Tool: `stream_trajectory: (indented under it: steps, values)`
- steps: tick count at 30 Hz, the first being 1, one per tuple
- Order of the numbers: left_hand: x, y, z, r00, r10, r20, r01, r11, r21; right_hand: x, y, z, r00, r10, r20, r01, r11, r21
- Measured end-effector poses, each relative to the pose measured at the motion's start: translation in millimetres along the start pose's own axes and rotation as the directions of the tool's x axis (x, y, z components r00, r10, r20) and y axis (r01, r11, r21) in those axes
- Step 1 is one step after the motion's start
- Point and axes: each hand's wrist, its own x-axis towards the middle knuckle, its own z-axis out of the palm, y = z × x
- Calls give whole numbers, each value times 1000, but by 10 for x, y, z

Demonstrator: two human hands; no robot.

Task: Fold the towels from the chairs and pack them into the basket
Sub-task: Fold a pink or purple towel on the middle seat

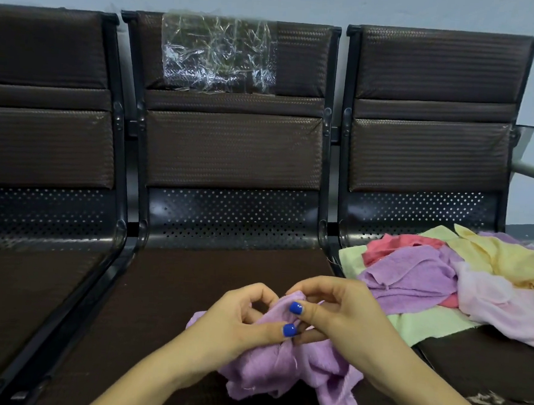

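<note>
Head cam: I'm seeing left hand & right hand both pinching the limp lilac towel; soft, light — I'd be gripping corners.

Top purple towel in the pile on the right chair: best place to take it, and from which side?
Take the purple towel at its loose front-left edge, coming from the left, over the middle chair. That edge lies free on top; its right side is tucked under the pink towel and yellow towel.
</note>
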Motion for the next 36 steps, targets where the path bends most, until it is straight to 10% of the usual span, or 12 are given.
stream_trajectory:
  steps: [14, 27, 36]
  values:
    - [-19, 29, 51, 995, 91, 45, -91, 996, 9, -66, 49, -74, 999, 21, 30, -28, 970, 240]
    - [-23, 21, 121, 959, 249, -134, -192, 921, 338, -91, -17, -160, 994, -64, 83, 64, 998, 5]
    - [-4, 75, 124, 985, 72, -155, -93, 987, -131, -57, 18, -156, 999, -17, -31, 20, 994, 104]
